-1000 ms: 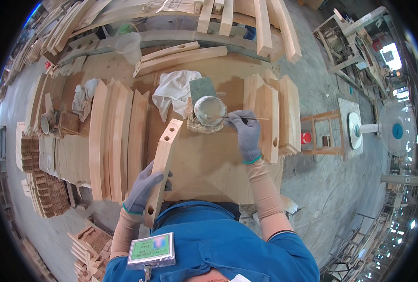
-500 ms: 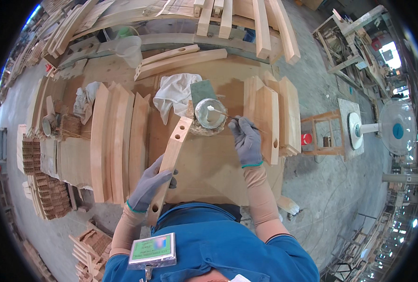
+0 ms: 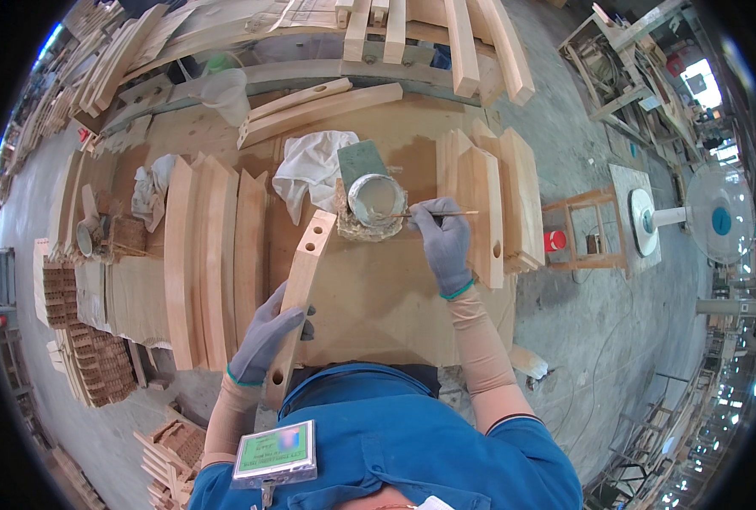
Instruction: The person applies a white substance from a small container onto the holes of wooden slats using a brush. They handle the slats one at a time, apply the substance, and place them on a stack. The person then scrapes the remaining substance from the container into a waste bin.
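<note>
Fingers of my left hand [image 3: 267, 337] curl round a wooden rail [image 3: 307, 270], seemingly leaving its holes [image 3: 311, 247] exposed; mid-frame, my right hand [image 3: 446, 245] pinches a thin stick [image 3: 470, 212] over the pot [image 3: 356, 206].

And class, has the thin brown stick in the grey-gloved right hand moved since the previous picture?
Yes: against the round white-rimmed pot, the thin brown stick has swung, its tip shifting toward the near rim.

The bar [image 3: 300, 276] is tan, the shirt [image 3: 446, 446] blue
</note>
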Motion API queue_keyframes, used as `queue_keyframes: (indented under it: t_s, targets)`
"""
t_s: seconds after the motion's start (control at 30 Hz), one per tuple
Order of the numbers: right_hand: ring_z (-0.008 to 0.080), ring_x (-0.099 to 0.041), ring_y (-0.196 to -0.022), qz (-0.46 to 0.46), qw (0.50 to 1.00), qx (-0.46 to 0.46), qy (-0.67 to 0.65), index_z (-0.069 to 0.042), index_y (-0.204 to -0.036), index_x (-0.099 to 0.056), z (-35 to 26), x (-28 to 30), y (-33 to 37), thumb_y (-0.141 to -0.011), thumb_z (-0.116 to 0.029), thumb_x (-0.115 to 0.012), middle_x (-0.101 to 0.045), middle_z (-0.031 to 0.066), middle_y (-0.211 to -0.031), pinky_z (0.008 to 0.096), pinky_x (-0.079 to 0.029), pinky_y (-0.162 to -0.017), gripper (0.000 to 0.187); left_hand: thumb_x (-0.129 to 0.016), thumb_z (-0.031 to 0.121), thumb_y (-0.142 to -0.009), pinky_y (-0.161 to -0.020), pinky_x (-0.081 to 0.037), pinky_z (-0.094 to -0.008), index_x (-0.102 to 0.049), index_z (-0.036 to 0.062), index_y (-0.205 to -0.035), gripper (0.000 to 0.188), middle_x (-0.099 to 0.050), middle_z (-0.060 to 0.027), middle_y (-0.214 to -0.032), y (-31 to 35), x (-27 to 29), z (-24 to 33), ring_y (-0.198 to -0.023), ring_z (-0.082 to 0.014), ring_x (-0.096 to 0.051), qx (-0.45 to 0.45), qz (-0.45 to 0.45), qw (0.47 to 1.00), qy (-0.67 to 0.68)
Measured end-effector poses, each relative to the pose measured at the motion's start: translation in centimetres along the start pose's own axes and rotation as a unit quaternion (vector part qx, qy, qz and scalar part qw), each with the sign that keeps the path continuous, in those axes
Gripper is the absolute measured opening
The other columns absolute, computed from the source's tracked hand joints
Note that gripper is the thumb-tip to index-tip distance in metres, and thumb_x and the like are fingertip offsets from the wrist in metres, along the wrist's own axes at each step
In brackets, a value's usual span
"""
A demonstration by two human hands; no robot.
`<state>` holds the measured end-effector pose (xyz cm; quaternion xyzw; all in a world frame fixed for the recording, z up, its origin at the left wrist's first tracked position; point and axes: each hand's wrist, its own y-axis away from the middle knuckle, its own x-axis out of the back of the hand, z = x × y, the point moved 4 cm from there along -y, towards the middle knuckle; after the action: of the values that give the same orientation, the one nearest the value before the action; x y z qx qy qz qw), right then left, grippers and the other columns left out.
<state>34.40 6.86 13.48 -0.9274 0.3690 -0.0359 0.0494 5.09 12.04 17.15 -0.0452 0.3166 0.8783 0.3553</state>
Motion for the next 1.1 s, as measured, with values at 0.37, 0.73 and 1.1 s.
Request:
queue_keyframes:
  t_s: [0.37,0.73,1.1]
  targets:
    - [0.0137,-0.064,-0.075,0.047,0.987,-0.065,-0.138,-0.001,-0.086,-0.059,0.4,-0.7,0.8,-0.089,0.000,-0.059,-0.064,0.0075,-0.084,0.0277,-0.057,-0.073,0.004,-0.068,0.034,-0.080,-0.072,-0.051,-0.0283,-0.044,0.0003,-0.134,0.067,-0.058,-0.0065,-0.097,-0.1,0.4,-0.1,-0.078,-0.0137,-0.059,0.004,0.013,1.000,-0.008]
    - [0.0167,-0.066,-0.076,0.113,0.849,-0.238,-0.457,0.000,-0.091,-0.060,4.6,0.6,1.1,-0.092,-0.006,-0.058,-0.064,0.0093,-0.083,0.0272,-0.060,-0.073,0.007,-0.063,0.035,-0.084,-0.073,-0.052,-0.0311,-0.045,-0.0021,-0.128,0.061,-0.061,-0.0114,-0.099,-0.4,-0.1,0.2,-0.080,-0.0181,-0.062,-0.009,0.015,0.999,-0.032]
    - [0.0180,-0.067,-0.072,0.160,0.903,-0.140,-0.372,-0.004,-0.083,-0.058,-0.2,0.4,0.9,-0.091,-0.006,-0.058,-0.063,0.0083,-0.080,0.0308,-0.060,-0.065,0.009,-0.064,0.026,-0.081,-0.075,-0.047,-0.0273,-0.040,0.0014,-0.139,0.067,-0.053,-0.0070,-0.101,-0.9,-1.7,0.9,-0.079,-0.0118,-0.055,0.000,-0.036,0.999,-0.009]
